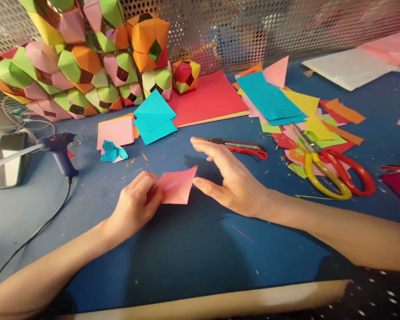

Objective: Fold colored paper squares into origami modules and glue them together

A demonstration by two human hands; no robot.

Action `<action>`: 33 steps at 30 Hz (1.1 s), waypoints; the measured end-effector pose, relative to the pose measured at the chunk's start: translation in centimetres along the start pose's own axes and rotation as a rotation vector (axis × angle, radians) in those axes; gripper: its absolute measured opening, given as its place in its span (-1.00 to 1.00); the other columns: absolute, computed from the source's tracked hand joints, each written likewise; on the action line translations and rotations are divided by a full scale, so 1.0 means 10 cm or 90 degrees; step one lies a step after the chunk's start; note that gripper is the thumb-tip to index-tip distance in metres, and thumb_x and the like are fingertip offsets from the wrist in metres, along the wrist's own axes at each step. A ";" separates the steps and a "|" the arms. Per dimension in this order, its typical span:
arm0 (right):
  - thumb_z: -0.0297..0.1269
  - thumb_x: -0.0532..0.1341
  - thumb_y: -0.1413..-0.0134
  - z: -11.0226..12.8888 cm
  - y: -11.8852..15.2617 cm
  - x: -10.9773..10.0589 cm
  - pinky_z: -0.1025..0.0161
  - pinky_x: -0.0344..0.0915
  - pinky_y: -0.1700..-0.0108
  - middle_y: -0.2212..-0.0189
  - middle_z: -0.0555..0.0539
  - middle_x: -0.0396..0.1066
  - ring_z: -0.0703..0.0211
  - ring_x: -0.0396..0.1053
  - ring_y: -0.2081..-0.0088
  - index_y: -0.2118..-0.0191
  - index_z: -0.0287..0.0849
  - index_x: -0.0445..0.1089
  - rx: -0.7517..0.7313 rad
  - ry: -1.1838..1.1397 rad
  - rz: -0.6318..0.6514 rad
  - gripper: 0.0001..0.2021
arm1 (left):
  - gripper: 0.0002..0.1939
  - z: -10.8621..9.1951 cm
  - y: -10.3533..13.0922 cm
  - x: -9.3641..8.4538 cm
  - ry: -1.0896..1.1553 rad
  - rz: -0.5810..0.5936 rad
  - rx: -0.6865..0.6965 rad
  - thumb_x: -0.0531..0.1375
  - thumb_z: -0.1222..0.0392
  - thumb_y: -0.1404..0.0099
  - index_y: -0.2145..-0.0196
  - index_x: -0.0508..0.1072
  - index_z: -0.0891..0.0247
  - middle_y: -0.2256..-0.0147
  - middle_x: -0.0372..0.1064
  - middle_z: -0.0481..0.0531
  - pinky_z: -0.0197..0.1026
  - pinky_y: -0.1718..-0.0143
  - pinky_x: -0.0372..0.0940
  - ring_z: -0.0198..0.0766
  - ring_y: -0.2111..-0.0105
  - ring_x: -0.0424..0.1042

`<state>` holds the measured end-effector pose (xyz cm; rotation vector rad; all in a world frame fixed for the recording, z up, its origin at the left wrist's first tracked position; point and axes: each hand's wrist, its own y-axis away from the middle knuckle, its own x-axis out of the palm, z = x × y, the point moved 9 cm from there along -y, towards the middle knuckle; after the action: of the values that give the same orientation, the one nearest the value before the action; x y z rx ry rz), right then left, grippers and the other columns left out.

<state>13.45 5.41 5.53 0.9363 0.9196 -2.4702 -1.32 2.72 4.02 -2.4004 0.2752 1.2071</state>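
Observation:
My left hand (136,202) pinches the left side of a folded pink paper piece (177,186) that lies low over the blue table (186,253). Just right of the paper hovers my right hand (231,178), fingers spread and flat, thumb tip close to the paper's right edge but not gripping it. A red utility knife (243,146) lies just beyond the right hand's fingertips.
A stack of folded paper cubes (83,58) stands at the back left. Cyan (153,118) and pink (115,131) squares and a red sheet (206,98) lie behind. A glue gun (58,149) sits left; scissors (333,171) and coloured scraps right.

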 end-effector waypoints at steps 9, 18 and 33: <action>-0.27 0.17 -0.08 -0.30 0.13 0.35 0.07 0.36 0.07 -0.27 -0.30 -0.13 -0.06 0.10 -0.19 -0.27 -0.04 -0.21 0.224 -0.337 0.048 -0.29 | -0.91 0.20 0.08 0.13 0.254 -0.021 -0.226 0.08 0.37 -0.16 0.44 0.20 0.26 0.29 0.34 -0.02 -0.36 0.54 0.17 -0.48 0.55 0.21; -0.47 0.07 -0.06 -0.28 0.08 0.40 0.28 0.34 0.43 0.35 -0.04 0.36 0.26 0.32 0.43 -0.22 -0.16 -0.08 0.238 -0.340 0.087 -0.41 | -0.79 0.38 0.11 0.30 0.614 -0.047 -0.341 0.12 0.22 -0.23 0.18 0.18 0.20 0.29 0.34 0.00 -0.25 0.33 0.31 -0.33 0.35 0.38; -0.46 0.13 -0.02 -0.38 0.07 0.42 0.14 0.34 0.16 0.27 -0.06 0.40 0.18 0.35 0.26 -0.18 -0.16 0.03 0.119 -0.115 0.073 -0.43 | -0.91 0.38 -0.02 0.15 0.061 0.022 -0.199 0.08 0.35 -0.14 0.38 0.33 0.23 0.34 0.38 -0.04 -0.22 0.32 0.21 -0.30 0.37 0.31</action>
<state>12.54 7.12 0.21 0.7829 0.5682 -2.5234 -2.99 4.68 0.89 -2.7367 0.1664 1.2286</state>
